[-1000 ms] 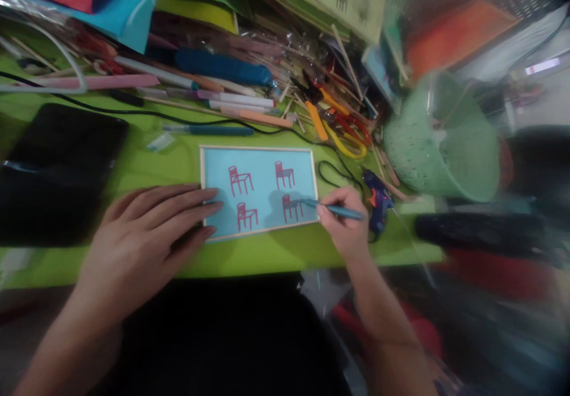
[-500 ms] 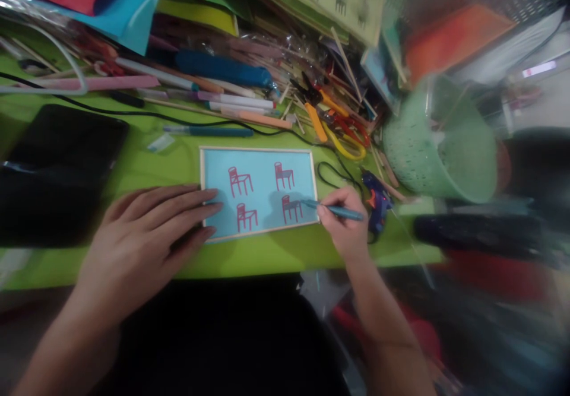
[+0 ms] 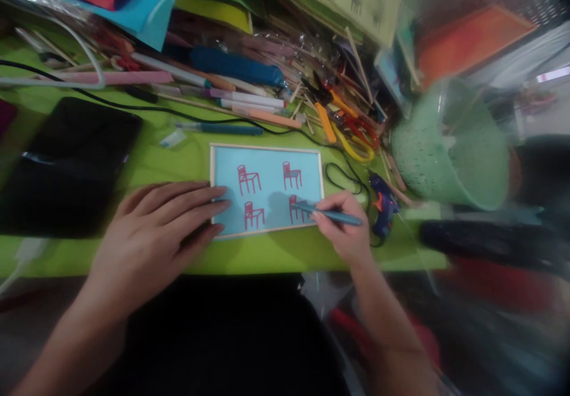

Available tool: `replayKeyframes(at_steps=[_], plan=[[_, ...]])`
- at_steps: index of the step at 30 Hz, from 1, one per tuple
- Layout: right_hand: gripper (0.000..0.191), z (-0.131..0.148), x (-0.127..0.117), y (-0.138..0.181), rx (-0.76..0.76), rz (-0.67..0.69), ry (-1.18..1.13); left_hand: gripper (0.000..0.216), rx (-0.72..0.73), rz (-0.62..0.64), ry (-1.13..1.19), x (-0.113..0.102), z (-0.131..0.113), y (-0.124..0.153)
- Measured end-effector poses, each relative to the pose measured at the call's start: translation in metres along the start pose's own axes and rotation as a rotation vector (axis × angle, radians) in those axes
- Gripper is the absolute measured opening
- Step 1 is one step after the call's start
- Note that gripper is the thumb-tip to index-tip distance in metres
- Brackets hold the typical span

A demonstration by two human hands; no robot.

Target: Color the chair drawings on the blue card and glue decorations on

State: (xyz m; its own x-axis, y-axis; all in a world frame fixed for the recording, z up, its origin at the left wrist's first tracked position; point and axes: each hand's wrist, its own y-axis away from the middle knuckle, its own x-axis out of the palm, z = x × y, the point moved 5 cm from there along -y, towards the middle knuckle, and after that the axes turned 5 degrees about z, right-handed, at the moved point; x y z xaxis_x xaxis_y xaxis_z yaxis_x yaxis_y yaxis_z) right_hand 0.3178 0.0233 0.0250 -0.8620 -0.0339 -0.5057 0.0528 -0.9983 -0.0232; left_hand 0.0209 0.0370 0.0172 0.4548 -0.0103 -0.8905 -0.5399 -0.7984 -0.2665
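Near the front edge of the green surface [image 3: 258, 256], a blue card [image 3: 269, 189] lies flat within a pale frame [image 3: 267, 147]. From my remote seat I see the left hand [image 3: 155, 224] spread palm down, its fingers open and gripping nothing, their tips over the card's left edge. The right hand [image 3: 345, 230] comes in across the card's lower right corner, its fingers pinched round a teal pen [image 3: 336, 214]. I see the tip over the lower right chair drawing [image 3: 293, 213]; whether it touches the paper, I cannot tell.

To my mind, good pen work here calls for light pressure from the left hand — enough to stop the card turning — and short strokes inside the outline. I would hold the right fingers clear of the red lines, which could smear.

I count four chair drawings, one toward each corner of the card; the upper right one has a dark seat, and the two on the left look unfilled. I count two pens: the held one, plus a blue pen [image 3: 231, 129] beyond the card's far edge. I also count one glue gun [image 3: 384, 205] past its right edge, one black tablet [image 3: 75, 164] toward the surface's left edge and one green basket [image 3: 449, 152] toward its right. The markers [image 3: 252, 98] farther back overlap too much to count.
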Motion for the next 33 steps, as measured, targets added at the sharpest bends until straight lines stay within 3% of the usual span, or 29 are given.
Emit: replayKeyframes(at_steps=[33], plan=[[0.012,0.0007,-0.0012,-0.0006,-0.010,-0.028,-0.016,0.028,0.024,-0.026,-0.003,0.0015,-0.0015,-0.0003]])
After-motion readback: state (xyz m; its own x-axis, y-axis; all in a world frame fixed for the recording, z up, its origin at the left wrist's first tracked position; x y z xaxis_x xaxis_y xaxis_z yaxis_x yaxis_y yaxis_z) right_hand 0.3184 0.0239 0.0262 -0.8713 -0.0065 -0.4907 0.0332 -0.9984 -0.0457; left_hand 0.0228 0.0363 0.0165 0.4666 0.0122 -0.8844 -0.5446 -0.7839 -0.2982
